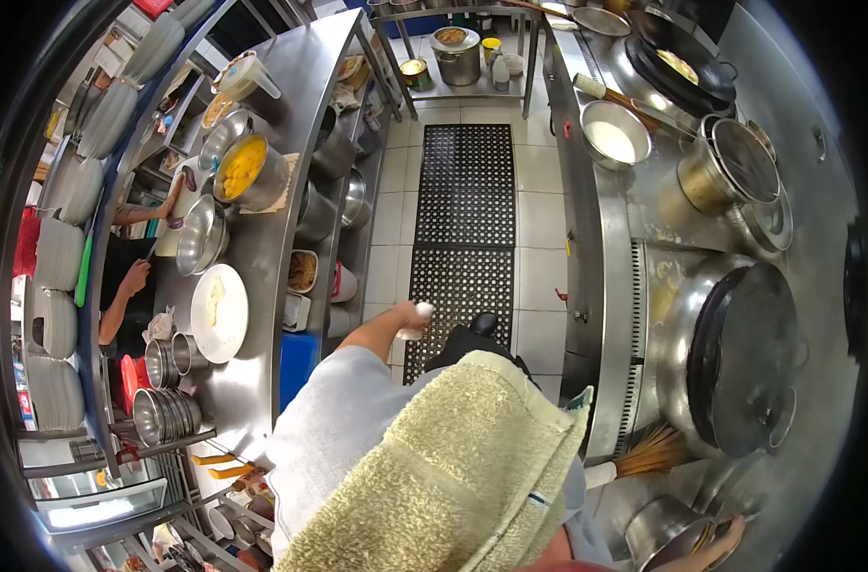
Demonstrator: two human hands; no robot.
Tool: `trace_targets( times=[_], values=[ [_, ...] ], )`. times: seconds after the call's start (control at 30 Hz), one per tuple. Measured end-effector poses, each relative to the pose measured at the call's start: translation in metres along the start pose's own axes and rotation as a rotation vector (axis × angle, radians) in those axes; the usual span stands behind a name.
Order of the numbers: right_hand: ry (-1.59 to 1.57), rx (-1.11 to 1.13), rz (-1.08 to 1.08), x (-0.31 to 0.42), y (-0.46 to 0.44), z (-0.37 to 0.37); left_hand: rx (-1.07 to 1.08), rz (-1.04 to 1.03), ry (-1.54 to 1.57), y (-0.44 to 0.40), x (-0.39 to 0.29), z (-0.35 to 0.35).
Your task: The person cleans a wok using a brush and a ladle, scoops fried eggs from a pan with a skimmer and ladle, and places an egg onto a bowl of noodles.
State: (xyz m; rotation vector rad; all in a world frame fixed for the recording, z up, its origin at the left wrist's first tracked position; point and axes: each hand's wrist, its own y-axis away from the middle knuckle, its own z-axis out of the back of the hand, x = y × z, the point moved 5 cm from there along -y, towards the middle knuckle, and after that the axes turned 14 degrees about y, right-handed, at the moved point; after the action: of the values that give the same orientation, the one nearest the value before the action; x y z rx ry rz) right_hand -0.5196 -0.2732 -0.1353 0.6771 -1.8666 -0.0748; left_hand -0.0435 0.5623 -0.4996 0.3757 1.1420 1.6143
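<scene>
My left hand (412, 319) hangs low over the black perforated mat (463, 281). Its fingers are closed round a white rounded thing (423, 310) that shows on both sides of the fist; whether this is a cloth or something else I cannot make out. At the lower right edge, my right hand (725, 545) is beside a metal pot (663, 529) on the stove side; its grip is too unclear to tell. A pale yellow towel (444, 467) lies over my shoulder and covers much of the lower view.
Left, a steel counter (262, 238) bears a white plate (219, 313), bowls and a pot of yellow pieces (243, 170). Across it a co-worker's hands (136, 276) work with a knife. Right, the stove (663, 219) carries a covered wok (749, 353), strainers and a bamboo brush (649, 451).
</scene>
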Motion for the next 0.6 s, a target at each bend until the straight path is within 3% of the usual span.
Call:
trace_targets(
  times=[0.1,0.2,0.27,0.3,0.33,0.37,0.4,0.43,0.47,0.5,0.53,0.6],
  values=[
    [-0.457,0.151,-0.079,0.042,-0.088,0.106,0.002,-0.020,0.115,0.030,0.006,-0.010],
    [-0.747,0.463,-0.200,0.081,-0.150,0.172,0.058,0.006,0.028,0.029,0.016,-0.020],
    [-0.705,0.300,-0.100,0.083,-0.126,0.158,0.101,0.018,0.033,0.009,0.026,-0.028],
    [-0.900,0.176,-0.255,0.081,-0.110,0.154,0.155,-0.036,0.129,-0.005,0.032,-0.033],
    [-0.849,0.233,-0.052,0.084,-0.094,0.141,0.219,-0.092,0.214,-0.023,0.036,-0.038],
    [-1.149,0.289,-0.197,0.065,-0.049,0.077,0.193,-0.109,0.163,-0.048,0.048,-0.042],
    [-1.157,0.308,-0.247,0.061,-0.021,0.042,0.168,-0.134,0.108,-0.068,0.043,-0.042],
    [-1.146,0.294,-0.220,0.071,-0.027,0.067,0.190,-0.174,0.128,-0.055,0.016,-0.030],
    [-1.209,0.323,-0.259,0.059,0.025,-0.013,0.211,-0.209,0.146,-0.039,-0.007,-0.014],
    [-1.156,0.336,-0.139,0.062,0.029,-0.015,0.094,-0.229,0.106,-0.041,-0.022,-0.002],
    [-1.032,0.374,-0.187,0.064,0.039,-0.022,-0.022,-0.255,0.070,-0.044,-0.031,0.010],
    [-0.933,0.363,-0.140,0.058,0.071,-0.062,-0.032,-0.283,-0.020,-0.066,-0.050,0.019]
  ],
)
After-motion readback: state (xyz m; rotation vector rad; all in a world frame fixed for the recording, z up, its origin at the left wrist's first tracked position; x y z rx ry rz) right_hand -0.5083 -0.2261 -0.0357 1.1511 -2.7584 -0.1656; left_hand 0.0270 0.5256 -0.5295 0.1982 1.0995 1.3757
